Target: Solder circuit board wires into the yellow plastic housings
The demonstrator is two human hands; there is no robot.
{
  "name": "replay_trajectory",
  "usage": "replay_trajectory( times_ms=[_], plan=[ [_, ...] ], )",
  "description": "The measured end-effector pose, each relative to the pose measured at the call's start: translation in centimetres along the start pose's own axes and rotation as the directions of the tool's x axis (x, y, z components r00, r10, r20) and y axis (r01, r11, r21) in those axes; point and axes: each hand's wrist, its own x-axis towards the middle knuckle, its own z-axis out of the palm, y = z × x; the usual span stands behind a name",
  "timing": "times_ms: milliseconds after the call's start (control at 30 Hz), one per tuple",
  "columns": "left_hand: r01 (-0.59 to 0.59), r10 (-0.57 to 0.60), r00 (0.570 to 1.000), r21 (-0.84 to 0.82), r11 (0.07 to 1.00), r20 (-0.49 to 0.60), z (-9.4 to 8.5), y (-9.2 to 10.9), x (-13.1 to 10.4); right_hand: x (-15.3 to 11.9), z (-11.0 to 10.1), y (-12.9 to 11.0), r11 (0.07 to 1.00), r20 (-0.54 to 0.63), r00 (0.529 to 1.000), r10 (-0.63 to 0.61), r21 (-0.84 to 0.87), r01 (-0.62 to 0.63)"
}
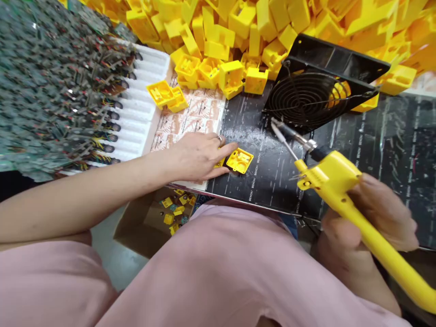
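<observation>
Far left, circuit boards (57,95) lie massed, wires trailing, beside a ridged white foam tray (148,106). Below the counter (272,177), an open cardboard box (132,227) with small yellow parts inside. Your left hand (200,156) lies palm down; its grip is narrow, thumb and forefinger around the left part of an open yellow casing (240,160) on the counter, near its front edge. Beyond, heaped yellow housings (218,41) and a tilted black fan (303,97). Rightmost, your right hand (381,213), blurred, grip closed round a yellow soldering gun (335,177), raised, tip apart from the casing.
</observation>
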Motion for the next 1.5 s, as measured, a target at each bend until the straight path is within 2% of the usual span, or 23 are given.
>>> replay_trajectory(
  times_ms=[100, 200, 333, 433, 533, 600, 667, 733, 867, 900, 967, 1033, 1100, 1233, 1367, 1433, 1500],
  plan=[
    [0.055, -0.054, 0.996, 0.004, 0.999, -0.066, 0.1, -0.2, -1.7, 0.6, 0.3, -0.3, 0.986, 0.143, 0.977, -0.16, -0.03, 0.166],
    [0.083, -0.095, 0.985, -0.084, 0.993, -0.145, 0.8, -0.4, -3.2, 1.3, 1.0, -1.1, 0.964, 0.28, 0.943, -0.177, -0.141, 0.223],
    [0.074, -0.137, 0.967, -0.281, 0.957, -0.213, 1.0, -0.9, -4.0, 2.0, 2.6, -1.7, 0.957, 0.345, 0.911, -0.224, -0.096, 0.272],
    [0.205, -0.278, 0.945, -0.353, 0.913, -0.172, 0.2, -1.9, -3.2, 2.5, 4.7, -1.8, 0.951, 0.405, 0.886, -0.225, -0.106, 0.29],
    [0.374, -0.404, 0.913, -0.279, 0.884, -0.053, -0.7, -3.3, -1.1, 2.8, 7.2, -1.8, 0.918, 0.447, 0.86, -0.245, -0.178, 0.354],
    [0.406, -0.43, 0.901, -0.238, 0.882, -0.059, -0.8, -4.2, 0.5, 2.8, 8.5, -1.6, 0.894, 0.483, 0.837, -0.258, -0.209, 0.397],
    [0.361, -0.4, 0.909, -0.261, 0.895, -0.115, -0.4, -4.7, 1.9, 2.7, 8.9, -1.1, 0.888, 0.51, 0.821, -0.259, -0.209, 0.41],
    [0.329, -0.385, 0.913, -0.314, 0.89, -0.136, 0.1, -4.8, 2.4, 2.5, 8.4, -0.6, 0.908, 0.542, 0.802, -0.251, -0.155, 0.389],
    [0.375, -0.423, 0.905, -0.395, 0.839, -0.039, 0.9, -4.5, 1.9, 2.2, 6.3, 0.0, 0.951, 0.621, 0.739, -0.261, 0.034, 0.308],
    [0.369, -0.423, 0.905, -0.409, 0.835, -0.047, 1.0, -4.3, 1.7, 2.1, 6.0, -0.1, 0.95, 0.615, 0.743, -0.265, 0.036, 0.309],
    [0.345, -0.418, 0.903, -0.417, 0.841, -0.096, 1.1, -4.0, 1.8, 2.0, 6.2, -0.4, 0.94, 0.561, 0.786, -0.259, -0.04, 0.338],
    [0.314, -0.394, 0.909, -0.401, 0.861, -0.134, 0.9, -3.6, 2.4, 1.7, 7.0, -0.9, 0.918, 0.504, 0.833, -0.229, -0.172, 0.357],
    [0.262, -0.337, 0.93, -0.379, 0.887, -0.145, 0.7, -3.3, 3.2, 1.4, 7.9, -1.3, 0.898, 0.489, 0.852, -0.186, -0.266, 0.349],
    [0.102, -0.169, 0.974, -0.368, 0.924, -0.153, 0.3, -2.4, 4.7, 1.2, 8.0, -1.2, 0.92, 0.525, 0.832, -0.179, -0.21, 0.331],
    [-0.08, -0.019, 0.983, -0.522, 0.849, -0.183, 0.3, -1.8, 4.9, 1.1, 6.5, -0.6, 0.967, 0.546, 0.817, -0.185, -0.046, 0.25],
    [-0.095, -0.066, 0.967, -0.586, 0.805, -0.247, 0.1, -2.2, 3.9, 0.9, 6.1, -0.3, 0.98, 0.564, 0.806, -0.177, 0.023, 0.199],
    [0.011, -0.218, 0.934, -0.589, 0.808, -0.282, -0.3, -3.0, 1.7, 0.7, 6.2, -0.2, 0.982, 0.569, 0.802, -0.182, 0.058, 0.181]
  ],
)
